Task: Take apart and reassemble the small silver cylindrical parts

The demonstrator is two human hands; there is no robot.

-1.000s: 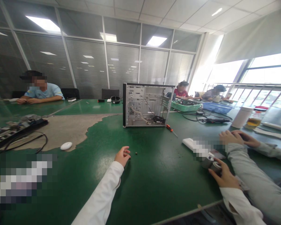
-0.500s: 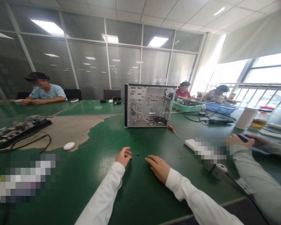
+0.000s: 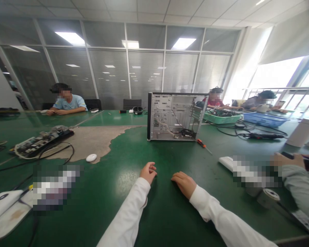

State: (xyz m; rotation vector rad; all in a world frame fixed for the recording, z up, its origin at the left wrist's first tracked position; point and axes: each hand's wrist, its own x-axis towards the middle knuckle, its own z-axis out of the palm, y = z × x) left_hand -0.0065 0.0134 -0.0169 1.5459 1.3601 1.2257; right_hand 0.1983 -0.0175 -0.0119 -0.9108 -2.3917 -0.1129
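Note:
My left hand (image 3: 148, 172) is above the green tabletop (image 3: 134, 147), its fingers loosely curled and apart, with nothing seen between them. To its right, my right hand (image 3: 184, 184) is low over the table, palm down, with its fingers drawn together. Its fingertips point down and left, and what they hold, if anything, is hidden. Beyond both hands an open computer case (image 3: 173, 116) stands upright, with cables inside. A screwdriver (image 3: 201, 143) with an orange and black handle lies by its lower right corner.
At left are a circuit board assembly (image 3: 43, 140), cables and a round white object (image 3: 91, 157). A power strip (image 3: 226, 162) lies at right, near another person's hands (image 3: 288, 160). Green (image 3: 222, 118) and blue (image 3: 265, 119) baskets are farther back. More people sit across the table.
The view has turned left, so things appear farther right. The fingers of my right hand have come together. The tiny object between my hands is no longer visible.

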